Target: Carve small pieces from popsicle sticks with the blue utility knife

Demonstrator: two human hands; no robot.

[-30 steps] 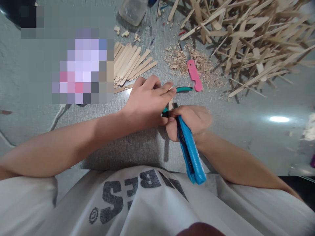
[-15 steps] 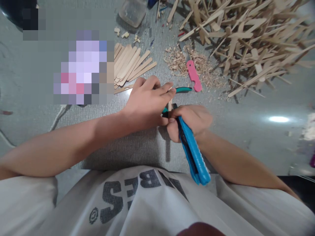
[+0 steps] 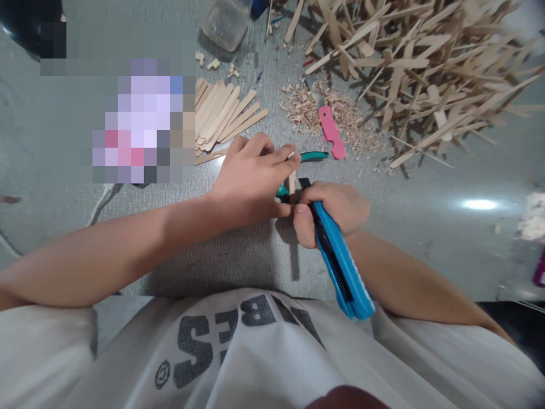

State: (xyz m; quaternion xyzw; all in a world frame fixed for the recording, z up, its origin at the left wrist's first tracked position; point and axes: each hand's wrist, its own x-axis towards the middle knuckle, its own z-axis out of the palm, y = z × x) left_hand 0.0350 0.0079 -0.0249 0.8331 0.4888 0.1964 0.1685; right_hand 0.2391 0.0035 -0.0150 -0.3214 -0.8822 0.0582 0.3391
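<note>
My left hand [image 3: 249,179] is closed on a craft stick [image 3: 292,184], which stands out between its fingers and thumb. Beneath that hand lies a tool with teal-and-black handles [image 3: 314,156], perhaps pliers; its jaws are hidden. In my right hand [image 3: 338,205] is a blue utility knife [image 3: 347,270], gripped near its front, with the body slanting down toward my shirt. A short dark blade [image 3: 304,183] points up beside the stick, a little to its right. The thumb of the right hand is close to the stick's lower end; I cannot tell whether they touch.
A fan of flat craft sticks [image 3: 221,111] lies behind my left hand. Ahead, a pink-handled folding knife [image 3: 331,132] rests on wood shavings [image 3: 298,105]. A large heap of sticks [image 3: 409,68] fills the back right. A clear plastic container [image 3: 225,25] stands at the back.
My right hand and the blue utility knife have moved slightly right, away from the stick, so the blade shows more. The left hand keeps its hold on the stick.
</note>
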